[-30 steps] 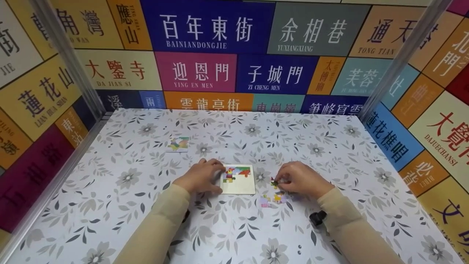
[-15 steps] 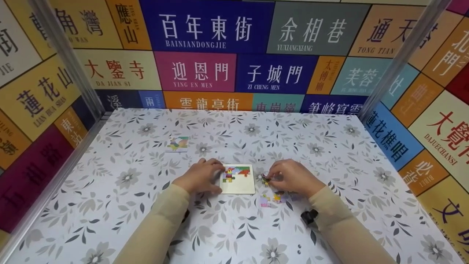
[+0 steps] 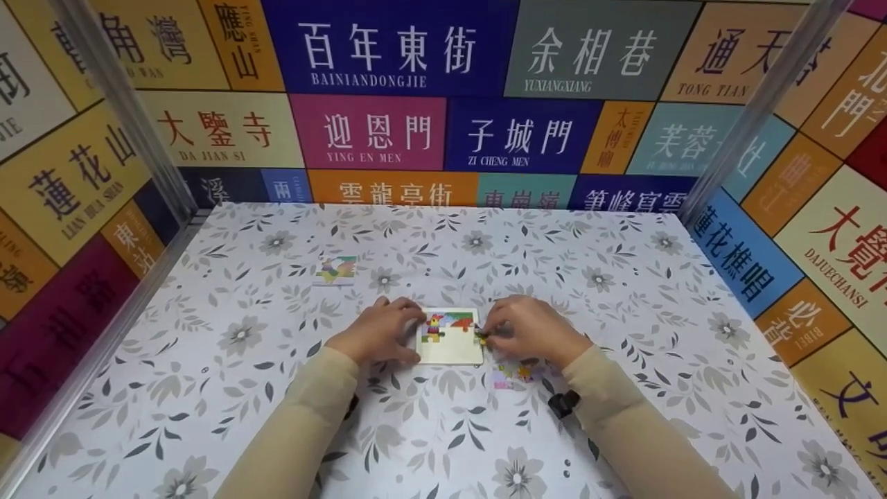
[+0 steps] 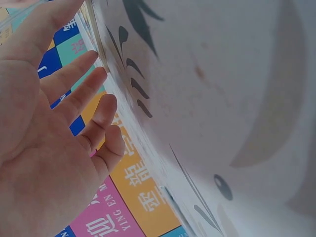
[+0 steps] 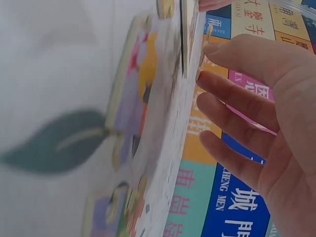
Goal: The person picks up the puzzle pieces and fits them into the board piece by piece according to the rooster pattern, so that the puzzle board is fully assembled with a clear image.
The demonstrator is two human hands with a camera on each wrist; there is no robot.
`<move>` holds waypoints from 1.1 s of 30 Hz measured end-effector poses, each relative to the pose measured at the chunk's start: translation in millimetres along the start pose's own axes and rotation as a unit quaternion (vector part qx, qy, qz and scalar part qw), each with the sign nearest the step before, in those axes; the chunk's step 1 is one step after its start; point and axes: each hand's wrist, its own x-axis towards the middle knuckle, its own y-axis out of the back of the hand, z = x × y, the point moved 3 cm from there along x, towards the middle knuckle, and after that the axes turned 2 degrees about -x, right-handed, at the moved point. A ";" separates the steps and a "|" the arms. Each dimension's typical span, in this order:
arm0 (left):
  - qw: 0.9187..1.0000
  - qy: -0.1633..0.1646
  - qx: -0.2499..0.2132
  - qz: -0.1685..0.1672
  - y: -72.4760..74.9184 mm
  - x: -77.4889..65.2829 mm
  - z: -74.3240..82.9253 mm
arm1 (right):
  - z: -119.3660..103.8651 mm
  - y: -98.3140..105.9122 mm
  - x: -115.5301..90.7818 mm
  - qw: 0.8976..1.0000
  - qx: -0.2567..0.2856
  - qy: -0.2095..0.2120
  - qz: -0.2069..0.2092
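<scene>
A shallow white puzzle tray (image 3: 457, 350) lies mid-table in the head view, with several joined pieces (image 3: 435, 326) along its upper and left part. My left hand (image 3: 382, 333) rests at the tray's left side, thumb and fingertips right at its edge. In the left wrist view the fingers are spread and lightly bent beside the tray edge (image 4: 96, 37). My right hand (image 3: 530, 329) pinches a small puzzle piece (image 3: 480, 337) between thumb and index finger at the tray's right edge. The right wrist view shows that piece (image 5: 205, 49) edge-on, tilted up.
Loose puzzle pieces (image 3: 511, 376) lie just right of the tray's lower corner, partly behind my right hand. A small picture card or set of joined pieces (image 3: 336, 270) lies farther back on the left. Sign-covered walls (image 3: 378, 132) enclose the floral-covered table (image 3: 291, 416).
My right hand has moved left from beside the loose pieces to the tray's right edge, carrying the puzzle piece. The left hand has stayed at the tray's left side.
</scene>
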 end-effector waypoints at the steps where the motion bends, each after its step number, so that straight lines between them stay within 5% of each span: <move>1: 1.000 0.002 0.002 0.000 0.1 0.1 -0.1 | -2.2 -0.3 2.0 1.000 -0.003 0.005 0.002; 33: 1.000 -0.010 0.018 0.009 -1.1 0.6 -3.3 | -31.0 -23.7 46.2 0.997 -0.055 0.057 -0.022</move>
